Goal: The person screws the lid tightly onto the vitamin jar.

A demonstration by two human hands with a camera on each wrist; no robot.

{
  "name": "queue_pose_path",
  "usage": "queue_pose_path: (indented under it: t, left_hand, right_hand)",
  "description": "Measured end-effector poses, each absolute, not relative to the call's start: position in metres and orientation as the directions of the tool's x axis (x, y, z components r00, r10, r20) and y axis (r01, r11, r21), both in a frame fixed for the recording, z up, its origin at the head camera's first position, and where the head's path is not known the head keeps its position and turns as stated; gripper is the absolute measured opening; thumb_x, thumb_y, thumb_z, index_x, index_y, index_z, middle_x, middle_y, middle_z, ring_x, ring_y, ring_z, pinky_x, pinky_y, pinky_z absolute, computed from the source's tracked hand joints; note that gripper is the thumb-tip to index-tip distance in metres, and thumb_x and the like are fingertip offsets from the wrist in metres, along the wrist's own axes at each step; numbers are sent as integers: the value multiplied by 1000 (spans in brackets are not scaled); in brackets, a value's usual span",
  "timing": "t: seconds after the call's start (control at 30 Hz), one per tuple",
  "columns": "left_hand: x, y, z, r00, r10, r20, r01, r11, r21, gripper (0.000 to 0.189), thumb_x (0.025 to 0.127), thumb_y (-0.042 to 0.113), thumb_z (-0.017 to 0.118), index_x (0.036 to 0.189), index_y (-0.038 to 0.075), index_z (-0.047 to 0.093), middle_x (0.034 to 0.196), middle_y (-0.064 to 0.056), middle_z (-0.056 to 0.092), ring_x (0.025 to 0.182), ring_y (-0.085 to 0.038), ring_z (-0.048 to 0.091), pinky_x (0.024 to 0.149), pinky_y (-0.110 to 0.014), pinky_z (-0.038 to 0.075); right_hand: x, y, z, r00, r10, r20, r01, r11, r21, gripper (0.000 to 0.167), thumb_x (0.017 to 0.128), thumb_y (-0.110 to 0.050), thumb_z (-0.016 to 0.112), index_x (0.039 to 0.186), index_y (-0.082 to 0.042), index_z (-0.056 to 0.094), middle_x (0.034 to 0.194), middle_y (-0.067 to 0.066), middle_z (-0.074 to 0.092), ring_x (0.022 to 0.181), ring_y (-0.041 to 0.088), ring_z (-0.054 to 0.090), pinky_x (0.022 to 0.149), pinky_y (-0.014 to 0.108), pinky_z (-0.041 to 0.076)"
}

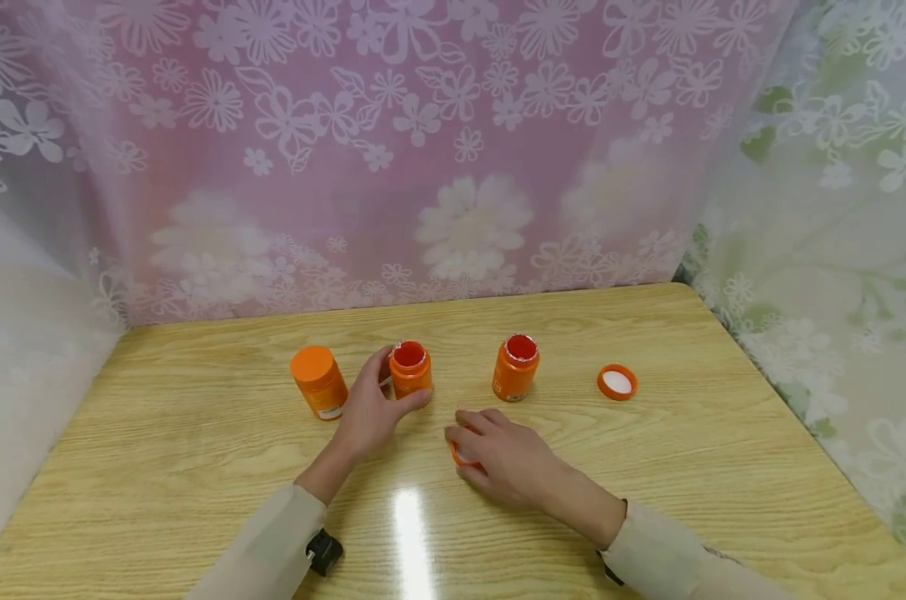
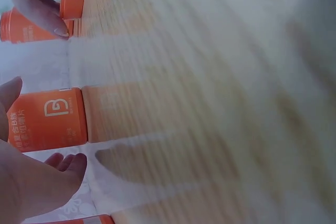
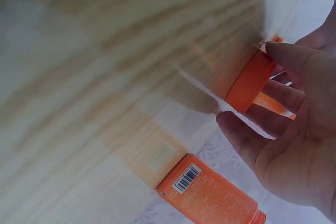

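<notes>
My left hand (image 1: 370,412) curves around an uncapped orange bottle (image 1: 411,379), thumb across its front and fingers on its left side. The bottle stands upright, its red inside showing at the mouth; white lettering shows on the bottle (image 2: 50,119) in the left wrist view. To the right and nearer, my right hand (image 1: 508,458) holds an orange lid (image 1: 456,455) by its edge, low at the tabletop. The right hand hides most of this lid from above. In the right wrist view the lid (image 3: 249,83) sits between the thumb and fingers.
A capped orange bottle (image 1: 319,385) stands left of my left hand. Another uncapped bottle (image 1: 516,371) stands beyond my right hand, its barcode facing me. At the right lies an orange lid (image 1: 618,382), white inside up. The wooden table (image 1: 648,467) meets floral curtains (image 1: 468,167).
</notes>
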State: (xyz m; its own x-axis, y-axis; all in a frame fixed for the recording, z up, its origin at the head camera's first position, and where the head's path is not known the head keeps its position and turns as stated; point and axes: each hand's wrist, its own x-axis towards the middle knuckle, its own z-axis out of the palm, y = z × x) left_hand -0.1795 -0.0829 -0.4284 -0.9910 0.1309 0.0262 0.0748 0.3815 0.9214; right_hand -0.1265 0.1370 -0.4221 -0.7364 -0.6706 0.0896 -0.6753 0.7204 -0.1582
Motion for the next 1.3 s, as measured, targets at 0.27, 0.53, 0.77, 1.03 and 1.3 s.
queue_pose_path:
  t: [0.27, 0.53, 0.77, 1.03, 1.3]
  left_hand:
    - [-186, -84, -433, -988, 151, -33, 21, 344, 939, 88, 80, 30, 79, 148, 17, 25, 134, -1, 47, 122, -19, 48, 103, -40, 37]
    - [-193, -90, -435, -989, 142, -40, 10, 336, 942, 72, 77, 30, 81, 138, 16, 44, 126, -2, 56, 115, -21, 53, 98, -40, 42]
    - [-194, -93, -434, -987, 158, -42, 20, 373, 928, 65, 77, 29, 82, 131, 15, 50, 122, -2, 58, 111, -20, 55, 96, -39, 44]
    - [-197, -87, -435, -987, 163, -14, 60, 439, 897, 63, 78, 27, 81, 131, 14, 50, 119, -2, 59, 105, -18, 57, 93, -38, 46]
    - [-198, -85, -436, -986, 166, -15, 63, 456, 888, 66, 78, 29, 81, 133, 14, 49, 120, -1, 59, 108, -18, 56, 96, -38, 44]
  right_hand:
    - [-128, 132, -419, -734, -674, 86, -678, 718, -158, 28, 91, -27, 62, 117, -17, 61, 116, 2, 55, 99, 20, 50, 73, 31, 50]
    - [-130, 129, -415, -726, -686, 35, -681, 713, -167, 27, 91, -28, 64, 115, -17, 62, 112, 2, 53, 97, 21, 50, 72, 30, 49]
    - [-133, 130, -413, -714, -700, 4, -688, 701, -186, 30, 91, -30, 65, 117, -16, 61, 113, 4, 52, 98, 22, 50, 75, 32, 50]
    - [-136, 134, -414, -729, -684, -5, -669, 715, -204, 32, 88, -31, 67, 117, -18, 62, 113, 4, 53, 96, 21, 50, 72, 32, 50]
    - [-140, 131, -405, -701, -707, -89, -688, 704, -175, 35, 83, -24, 68, 116, -14, 61, 113, 5, 51, 97, 23, 50, 73, 31, 50]
